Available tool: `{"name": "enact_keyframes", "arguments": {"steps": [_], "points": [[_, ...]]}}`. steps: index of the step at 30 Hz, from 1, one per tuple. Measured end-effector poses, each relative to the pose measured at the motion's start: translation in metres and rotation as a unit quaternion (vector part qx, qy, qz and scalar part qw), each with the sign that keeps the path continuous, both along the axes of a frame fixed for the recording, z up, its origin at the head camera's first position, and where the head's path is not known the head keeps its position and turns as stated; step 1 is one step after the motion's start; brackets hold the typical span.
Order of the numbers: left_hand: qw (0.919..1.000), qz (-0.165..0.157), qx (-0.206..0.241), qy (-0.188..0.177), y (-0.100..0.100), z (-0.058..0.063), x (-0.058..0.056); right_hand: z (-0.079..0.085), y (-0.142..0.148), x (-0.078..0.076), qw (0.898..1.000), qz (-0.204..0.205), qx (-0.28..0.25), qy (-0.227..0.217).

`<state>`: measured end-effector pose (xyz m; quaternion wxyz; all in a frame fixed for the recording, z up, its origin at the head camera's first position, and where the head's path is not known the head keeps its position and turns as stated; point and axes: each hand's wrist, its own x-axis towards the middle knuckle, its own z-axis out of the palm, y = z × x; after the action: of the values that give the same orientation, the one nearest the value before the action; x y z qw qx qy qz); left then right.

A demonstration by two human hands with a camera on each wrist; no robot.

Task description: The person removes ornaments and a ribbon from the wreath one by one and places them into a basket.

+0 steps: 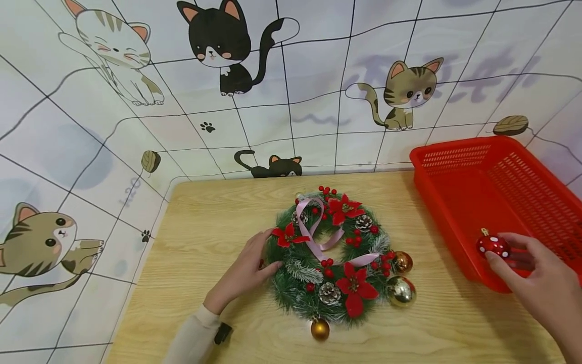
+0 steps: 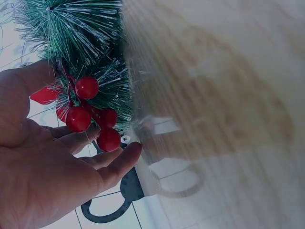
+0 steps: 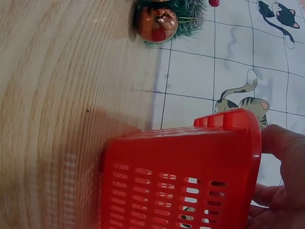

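A green Christmas wreath [image 1: 291,298] with red poinsettias, pine cones and berries lies on the table, a pink ribbon [image 1: 313,245] looped across it. My left hand [image 1: 245,265] rests at its left edge, thumb and fingers spread around the greenery. In the left wrist view, red berries [image 2: 78,119] sit in front of that palm. My right hand [image 1: 541,273] pinches a red bauble [image 1: 493,246] with white dots and a gold cap, above the near end of the red basket [image 1: 447,230]. The basket wall hides the bauble in the right wrist view.
Gold baubles [image 1: 401,291] and a copper bauble [image 1: 402,262] sit at the wreath's right edge, another gold bauble [image 1: 320,329] at its near edge. The wooden table [image 1: 209,222] meets a cat-patterned cloth [image 1: 313,116] behind and at the left.
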<state>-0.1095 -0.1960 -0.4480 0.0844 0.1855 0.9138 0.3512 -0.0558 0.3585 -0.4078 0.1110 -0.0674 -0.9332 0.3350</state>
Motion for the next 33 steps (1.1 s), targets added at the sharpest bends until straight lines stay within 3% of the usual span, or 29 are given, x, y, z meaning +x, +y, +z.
{"name": "enact_keyframes", "arguments": {"steps": [10,16,21,27,33], "points": [[0.9998,-0.017,-0.001,-0.011,0.002,0.003,-0.011,0.002,0.013,-0.013,0.994,0.036,0.075,-0.069],[0.9994,0.032,-0.004,0.014,0.007,0.002,-0.008,0.002,0.016,-0.019,0.988,0.05,0.103,-0.105],[0.9969,0.07,0.005,0.036,0.011,0.004,0.003,0.003,0.019,-0.022,0.981,0.072,0.118,-0.139],[0.996,0.05,0.019,0.071,0.015,0.007,0.016,0.004,0.02,-0.025,0.975,0.081,0.13,-0.16],[0.9939,0.019,0.023,0.107,0.014,0.01,0.017,0.006,0.017,-0.028,0.973,0.088,0.13,-0.171]]}}
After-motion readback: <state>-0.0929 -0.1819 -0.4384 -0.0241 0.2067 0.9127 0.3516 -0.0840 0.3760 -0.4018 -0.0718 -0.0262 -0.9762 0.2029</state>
